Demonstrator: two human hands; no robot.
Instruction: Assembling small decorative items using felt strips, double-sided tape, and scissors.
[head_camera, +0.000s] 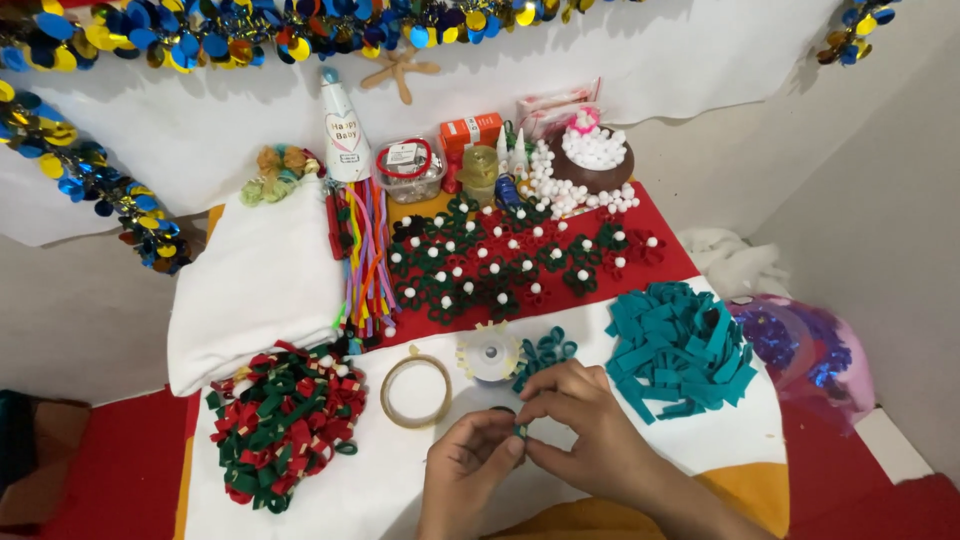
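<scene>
A white folded cloth is laid at the left of the work surface, and a field of finished green and red felt flowers with white centres is spread across the red mat behind. A heap of teal felt strips is piled at the right, a heap of red and green loops at the left, and a tape ring lies between, near a thread spool. A small teal felt piece is pinched between the left hand and the right hand, both closed narrowly on it at the front edge. The curl is judged best held tight at the fingertips while the ends are aligned
</scene>
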